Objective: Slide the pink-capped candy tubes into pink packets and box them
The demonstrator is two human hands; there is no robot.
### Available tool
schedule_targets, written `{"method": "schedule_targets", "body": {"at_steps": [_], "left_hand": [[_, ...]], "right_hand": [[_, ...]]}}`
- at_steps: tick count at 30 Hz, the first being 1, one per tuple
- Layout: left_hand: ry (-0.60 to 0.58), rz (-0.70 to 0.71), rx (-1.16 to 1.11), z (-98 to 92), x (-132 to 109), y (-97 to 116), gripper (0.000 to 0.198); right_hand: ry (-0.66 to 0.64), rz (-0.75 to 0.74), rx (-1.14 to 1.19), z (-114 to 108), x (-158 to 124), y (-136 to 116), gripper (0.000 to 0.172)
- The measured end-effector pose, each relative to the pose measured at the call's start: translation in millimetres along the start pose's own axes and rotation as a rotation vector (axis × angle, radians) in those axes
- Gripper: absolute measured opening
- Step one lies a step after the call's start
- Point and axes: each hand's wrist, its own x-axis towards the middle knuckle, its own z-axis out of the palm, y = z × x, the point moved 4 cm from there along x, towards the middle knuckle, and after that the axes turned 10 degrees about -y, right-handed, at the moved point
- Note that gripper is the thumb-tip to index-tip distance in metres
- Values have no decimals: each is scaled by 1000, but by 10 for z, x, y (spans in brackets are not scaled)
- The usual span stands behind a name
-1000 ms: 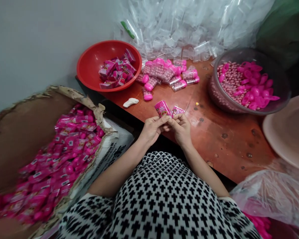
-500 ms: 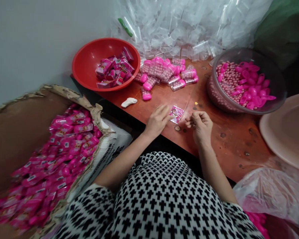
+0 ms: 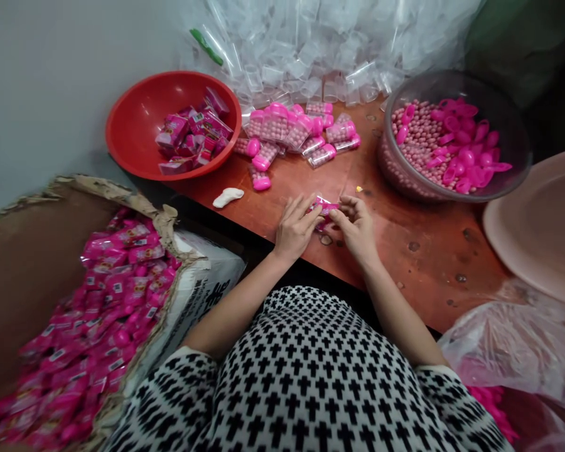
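At the near edge of the desk [image 3: 405, 263], the left hand [image 3: 295, 227] and right hand [image 3: 356, 226] meet over a small pink sachet [image 3: 324, 207] — each grip pinched shut on one end of it, just above the wood. Behind lie capped pink candy vials [image 3: 292, 135], a red bowl [image 3: 136, 125] of packets — and a clear bowl [image 3: 452, 188] of pink beads.

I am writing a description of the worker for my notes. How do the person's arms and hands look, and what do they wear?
Both forearms are bare from about the elbow down. The left hand and the right hand wear no gloves, and no ring, watch or bracelet shows. The short sleeves belong to a white garment printed with a regular pattern of small black crosses.
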Motion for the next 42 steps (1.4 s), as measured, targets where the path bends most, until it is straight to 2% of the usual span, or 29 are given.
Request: {"method": "schedule_targets", "body": {"at_steps": [2, 3, 5, 8, 10, 12, 14, 17, 20, 22, 25, 29, 31, 33, 35, 37, 40, 42], "left_hand": [[48, -32, -148, -57, -38, 58, 29], [68, -95, -272, -92, -60, 68, 35], [78, -291, -599, -144, -117, 52, 47], [-17, -545, -1095, -167, -217, 39, 48], [-54, -638, -1267, -213, -286, 30, 44], [-3, -710, -1319, -287, -370, -9, 40], [94, -758, -1336, -364, -465, -60, 39], [247, -816, -1365, -458, -616, -135, 39], [360, -855, -1389, -546, -733, -199, 40], [427, -855, -1404, -614, -779, -238, 42], [539, -812, -1435, -718, -806, -294, 41], [605, -772, -1483, -781, -794, -355, 27], [620, -790, -1518, -778, -773, -380, 18], [657, -809, -1555, -770, -740, -398, 11], [705, -837, -1593, -750, -698, -404, 11], [745, -864, -1636, -714, -648, -392, 12], [773, -860, -1685, -644, -569, -342, 10], [763, -840, -1697, -596, -526, -295, 9]], "right_hand": [[-50, 14, 64, 59, 40, -13, 45], [-66, 20, 93, 81, 51, -40, 45], [-112, 41, 126, 124, 66, -117, 45], [-273, 113, 92, 222, 109, -223, 48], [-393, 132, -4, 315, 182, -276, 49], [-476, 96, -162, 440, 301, -327, 43], [-491, -2, -407, 607, 457, -390, 33], [-458, -246, -888, 958, 700, -499, 20], [-592, -508, -1324, 1363, 893, -511, 33], [-703, -633, -1508, 1535, 1008, -461, 35], [-808, -752, -1591, 1595, 1154, -377, 34], [-852, -866, -1507, 1426, 1183, -315, 36], [-801, -840, -1443, 1291, 1103, -320, 35], [-673, -757, -1334, 1149, 945, -363, 32], [-485, -605, -1141, 1003, 709, -423, 34], [-354, -366, -847, 883, 414, -429, 38], [-410, 22, -347, 874, -51, -310, 39], [-406, 133, -122, 907, -275, -259, 38]]}}
